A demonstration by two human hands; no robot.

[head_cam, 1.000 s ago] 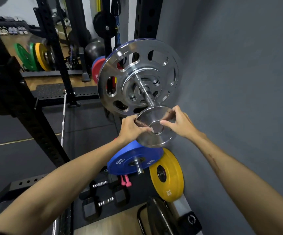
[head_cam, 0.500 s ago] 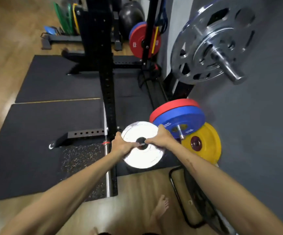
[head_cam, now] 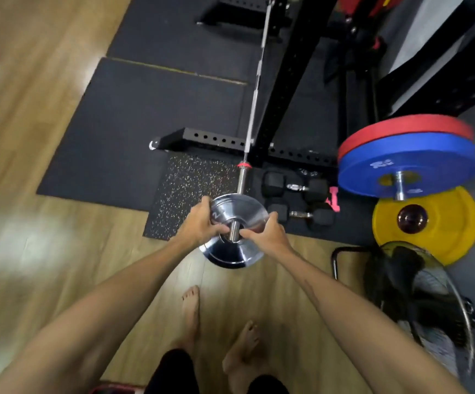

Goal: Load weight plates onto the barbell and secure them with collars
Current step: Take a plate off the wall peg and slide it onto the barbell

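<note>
A single view is given, taken from a camera worn on the head and aimed steeply down and forward. The wide-angle lens bends the wooden floor and dark mats outward at the edges, and much of the frame is smeared by motion blur. Both forearms are seen entering from the bottom corners and converging near the centre, where the left hand and right hand are caught at arm's length around a chrome plate on the barbell. Bare feet are seen directly below. The rack upright is seen from above, receding upward. No second view is provided, so nothing is shared.
</note>
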